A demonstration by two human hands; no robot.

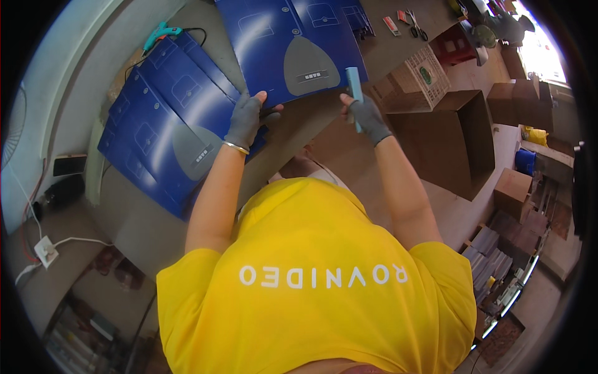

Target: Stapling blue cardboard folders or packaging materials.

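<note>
A large blue printed cardboard sheet [261, 56] with a grey rounded panel lies on the grey table ahead of me. At its near left corner my left hand [247, 118], in a grey fingerless glove, is closed on the edge, with the thumb by the corner. My right hand [366, 117], gloved alike, grips a flat light-blue bar-shaped tool [354, 84] held upright beside the sheet's near right corner. What kind of tool it is I cannot tell. To the left, more blue printed sheets [163, 103] lie overlapping, partly behind my left forearm.
Beyond the left sheets lies a teal glue gun [161, 34] with a black cord. Scissors [416, 26] and a small red-and-white packet [391, 26] sit at the table's far right. A plastic crate [427, 75] and an open cardboard box [436, 143] stand to the right. A white power socket [45, 251] is at left.
</note>
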